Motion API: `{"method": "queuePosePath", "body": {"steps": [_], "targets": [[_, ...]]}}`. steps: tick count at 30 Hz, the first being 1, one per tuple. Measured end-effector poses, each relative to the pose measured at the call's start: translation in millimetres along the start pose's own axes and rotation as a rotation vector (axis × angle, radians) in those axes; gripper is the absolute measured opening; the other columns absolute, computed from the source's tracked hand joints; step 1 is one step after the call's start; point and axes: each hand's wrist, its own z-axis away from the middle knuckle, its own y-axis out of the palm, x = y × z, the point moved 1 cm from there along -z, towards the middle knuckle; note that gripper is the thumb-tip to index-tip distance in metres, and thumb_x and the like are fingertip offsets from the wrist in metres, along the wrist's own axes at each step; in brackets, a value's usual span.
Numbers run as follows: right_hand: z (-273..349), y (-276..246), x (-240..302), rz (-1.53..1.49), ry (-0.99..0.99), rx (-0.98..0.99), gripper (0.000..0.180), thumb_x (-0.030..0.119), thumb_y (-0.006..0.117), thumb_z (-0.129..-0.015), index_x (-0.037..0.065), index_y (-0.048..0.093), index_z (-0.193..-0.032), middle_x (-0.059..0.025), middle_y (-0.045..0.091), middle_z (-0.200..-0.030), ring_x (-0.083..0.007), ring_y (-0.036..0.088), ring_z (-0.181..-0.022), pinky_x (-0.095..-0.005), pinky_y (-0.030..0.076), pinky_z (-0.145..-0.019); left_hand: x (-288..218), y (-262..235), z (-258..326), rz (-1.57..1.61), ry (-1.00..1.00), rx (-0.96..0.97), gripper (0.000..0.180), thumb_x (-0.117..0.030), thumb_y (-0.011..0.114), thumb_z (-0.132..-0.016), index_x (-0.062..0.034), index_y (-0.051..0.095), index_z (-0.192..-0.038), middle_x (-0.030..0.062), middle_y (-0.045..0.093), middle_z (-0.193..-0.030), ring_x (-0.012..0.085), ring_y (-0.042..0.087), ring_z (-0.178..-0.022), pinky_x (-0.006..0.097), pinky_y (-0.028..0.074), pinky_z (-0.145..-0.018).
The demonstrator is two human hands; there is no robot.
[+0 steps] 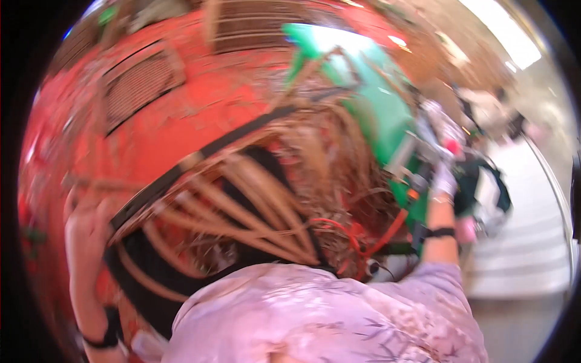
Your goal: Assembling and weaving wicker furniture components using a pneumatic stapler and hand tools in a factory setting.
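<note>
My left hand (91, 210) is closed at the left end of a dark-edged frame (200, 151), beside a thin wooden bar (112, 183); what its fingers hold is blurred. Tan, bent strips (236, 209) fan across the frame over black panels (160, 263). To the right, my right hand (445, 178), in a pale glove, is wrapped round a greyish tool (426, 145) with a red spot. An orange hose (390, 233) runs up to a connector (416, 184) near that hand. Motion blur hides the tool's exact kind.
A green panel (381, 109) stands behind the tool. The red floor (212, 78) carries scraps, a woven-panel frame (139, 88) and a slatted wooden piece (251, 27). Loose brown strips (339, 151) are bunched by the frame. A white surface (520, 230) and dark bag-like item (484, 187) are at right.
</note>
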Motion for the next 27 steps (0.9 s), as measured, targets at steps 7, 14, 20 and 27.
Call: {"method": "queuePosePath", "body": {"steps": [7,14,20,27], "targets": [[2,41,-8,-0.833,0.536,0.462,0.037,0.049,0.069,-0.082,0.018,0.062,-0.101,-0.0033,0.063,-0.084,-0.0212,0.059,-0.066,-0.0336,0.052,-0.056,-2,-7,-2,0.008,-0.019,-0.036,0.033,-0.020,0.053,-0.094,-0.0010,0.064,-0.070,0.0120,0.059,-0.065,0.0287,0.061,-0.075,0.046,0.029,-0.111],[34,31,32,-0.860,0.432,0.561,0.037,0.045,0.065,-0.085,0.015,0.061,-0.107,-0.0037,0.063,-0.091,-0.0206,0.060,-0.075,-0.0348,0.052,-0.067,13,-11,1,-0.109,0.109,0.149,0.043,-0.026,0.047,-0.098,-0.0008,0.062,-0.066,0.0120,0.058,-0.061,0.0301,0.060,-0.071,0.045,0.030,-0.110],[51,36,50,-1.002,0.494,0.549,0.036,0.043,0.059,-0.090,0.014,0.061,-0.112,-0.0044,0.063,-0.095,-0.0196,0.060,-0.079,-0.0334,0.051,-0.075,16,-20,-12,-0.069,0.227,0.231,0.053,-0.029,0.043,-0.100,-0.0003,0.057,-0.059,0.0137,0.052,-0.055,0.0322,0.055,-0.064,0.042,0.036,-0.106],[27,46,46,-1.100,0.518,0.501,0.033,0.042,0.061,-0.090,0.011,0.061,-0.103,-0.0024,0.063,-0.081,-0.0174,0.058,-0.067,-0.0348,0.051,-0.068,20,-9,-4,0.093,0.189,0.102,0.048,-0.025,0.047,-0.099,0.0014,0.055,-0.059,0.0139,0.051,-0.055,0.0333,0.053,-0.062,0.041,0.037,-0.105]]}}
